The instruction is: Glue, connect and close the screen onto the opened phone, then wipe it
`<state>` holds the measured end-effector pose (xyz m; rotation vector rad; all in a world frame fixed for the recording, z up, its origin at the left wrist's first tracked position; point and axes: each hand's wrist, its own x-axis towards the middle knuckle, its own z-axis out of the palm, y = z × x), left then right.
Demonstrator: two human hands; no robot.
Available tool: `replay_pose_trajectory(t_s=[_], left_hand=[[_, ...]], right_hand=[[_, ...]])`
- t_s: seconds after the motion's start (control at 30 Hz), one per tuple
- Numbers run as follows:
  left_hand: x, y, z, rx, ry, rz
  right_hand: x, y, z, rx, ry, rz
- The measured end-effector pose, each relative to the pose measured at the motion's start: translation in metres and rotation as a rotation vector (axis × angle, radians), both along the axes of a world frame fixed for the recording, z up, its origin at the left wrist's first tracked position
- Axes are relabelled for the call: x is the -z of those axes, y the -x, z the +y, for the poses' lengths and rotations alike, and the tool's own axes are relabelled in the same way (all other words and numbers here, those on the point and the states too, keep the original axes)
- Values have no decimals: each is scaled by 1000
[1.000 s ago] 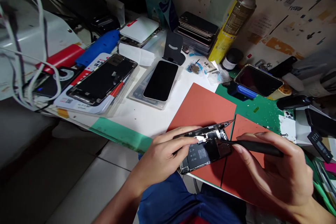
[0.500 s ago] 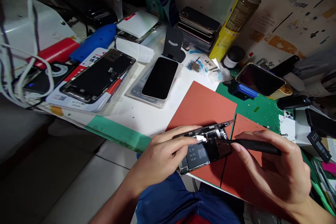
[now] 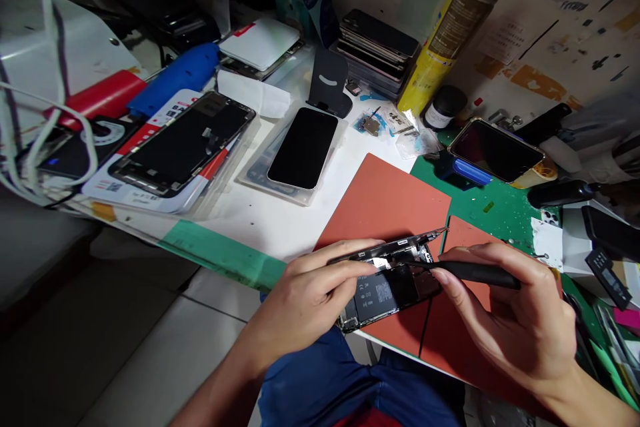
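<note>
Holding the opened phone (image 3: 373,297) by its left end, my left hand (image 3: 310,300) curls around it. My right hand (image 3: 525,320) pinches a black tool (image 3: 480,273), its tip inside the phone. The phone is over the orange-red mat's (image 3: 390,193) near edge, screen panel (image 3: 400,243) tilted up along the far side.

On my feed I see a worktop (image 3: 280,223), white on the left and green on the right, with a green strip (image 3: 215,252) along its near edge. Two brick-red rectangular mats (image 3: 385,197) lie side by side on it. Left of them I make out a clear plastic case (image 3: 255,170), and behind them a yellow-and-brown spray can (image 3: 443,40) and a squat black jar (image 3: 444,107).
</note>
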<state>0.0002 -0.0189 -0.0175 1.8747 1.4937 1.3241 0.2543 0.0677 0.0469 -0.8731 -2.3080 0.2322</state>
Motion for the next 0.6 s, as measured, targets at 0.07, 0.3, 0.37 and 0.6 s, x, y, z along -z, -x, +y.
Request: replay_pose_trajectory(t_s=[0.07,0.3,0.37,0.6], left_hand=[[0,0,0,4,2,0],[2,1,-1,0,9,-2],[2,1,-1,-1,7,0],[1,0,0,-2,0,6]], right_hand=[[-1,3,0,14,14,-11],[1,5,1,5,-42,-24],[1,6,2,-6,-39,-20],[2,6,3,-24,-47,-7]])
